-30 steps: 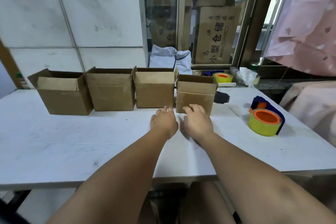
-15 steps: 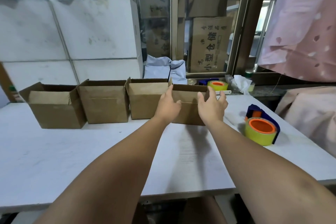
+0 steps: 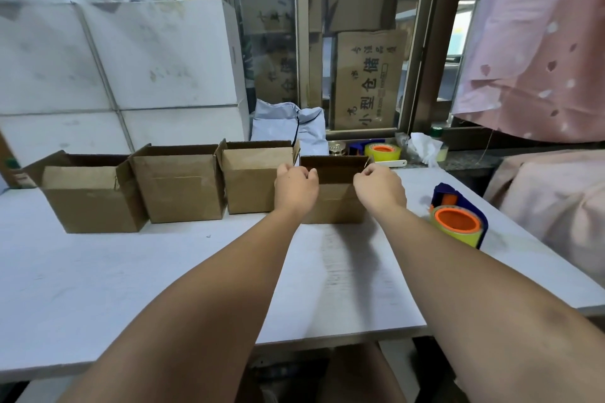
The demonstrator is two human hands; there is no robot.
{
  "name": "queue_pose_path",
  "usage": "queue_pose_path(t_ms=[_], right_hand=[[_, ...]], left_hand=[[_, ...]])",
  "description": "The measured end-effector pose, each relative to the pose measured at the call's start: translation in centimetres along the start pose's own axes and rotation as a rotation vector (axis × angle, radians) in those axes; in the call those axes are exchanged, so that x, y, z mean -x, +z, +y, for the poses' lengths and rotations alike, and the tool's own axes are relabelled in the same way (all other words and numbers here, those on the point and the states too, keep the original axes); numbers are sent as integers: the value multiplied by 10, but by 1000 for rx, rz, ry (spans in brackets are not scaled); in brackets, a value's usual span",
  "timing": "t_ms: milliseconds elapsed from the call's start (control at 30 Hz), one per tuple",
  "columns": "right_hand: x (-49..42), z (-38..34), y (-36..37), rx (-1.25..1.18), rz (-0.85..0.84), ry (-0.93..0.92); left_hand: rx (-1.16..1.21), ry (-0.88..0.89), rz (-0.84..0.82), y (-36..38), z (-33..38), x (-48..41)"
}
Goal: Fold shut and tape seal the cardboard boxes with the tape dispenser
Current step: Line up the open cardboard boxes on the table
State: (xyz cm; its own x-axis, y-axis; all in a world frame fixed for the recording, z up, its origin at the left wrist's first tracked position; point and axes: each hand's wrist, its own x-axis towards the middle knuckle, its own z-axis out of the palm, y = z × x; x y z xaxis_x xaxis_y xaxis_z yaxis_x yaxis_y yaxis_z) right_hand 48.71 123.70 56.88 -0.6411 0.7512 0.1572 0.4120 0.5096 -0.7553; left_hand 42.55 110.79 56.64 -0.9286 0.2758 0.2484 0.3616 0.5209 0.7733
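Several open brown cardboard boxes stand in a row along the back of the white table (image 3: pixel 98 288). The rightmost box (image 3: pixel 334 203) is the smallest. My left hand (image 3: pixel 294 188) grips the left end of its open top edge, fingers curled over the rim. My right hand (image 3: pixel 379 188) grips the right end of that edge the same way. A blue tape dispenser (image 3: pixel 458 216) with a yellow roll on an orange core lies on the table to the right of my right hand.
Three more open boxes sit at the left (image 3: pixel 88 193), centre-left (image 3: pixel 178 185) and centre (image 3: pixel 255 178). White blocks (image 3: pixel 147 59) stand behind them. A second tape roll (image 3: pixel 383 152) lies on the window sill. Pink cloth (image 3: pixel 540 42) hangs at the right.
Both hands rose from the table in front of the rightmost box, reached up with fingers spread, and now curl onto its top edge.
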Motion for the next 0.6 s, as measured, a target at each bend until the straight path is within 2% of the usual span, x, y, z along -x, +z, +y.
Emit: queue_pose_path(t_ms=[333, 467, 600], right_hand=[[38, -12, -18, 58, -283, -196], [56, -21, -11, -9, -383, -231], [69, -26, -12, 2, -447, -251]], left_hand=[[-7, -45, 89, -37, 4, 31], [-17, -43, 165, -60, -3, 46], [-19, -34, 115, -74, -11, 58]])
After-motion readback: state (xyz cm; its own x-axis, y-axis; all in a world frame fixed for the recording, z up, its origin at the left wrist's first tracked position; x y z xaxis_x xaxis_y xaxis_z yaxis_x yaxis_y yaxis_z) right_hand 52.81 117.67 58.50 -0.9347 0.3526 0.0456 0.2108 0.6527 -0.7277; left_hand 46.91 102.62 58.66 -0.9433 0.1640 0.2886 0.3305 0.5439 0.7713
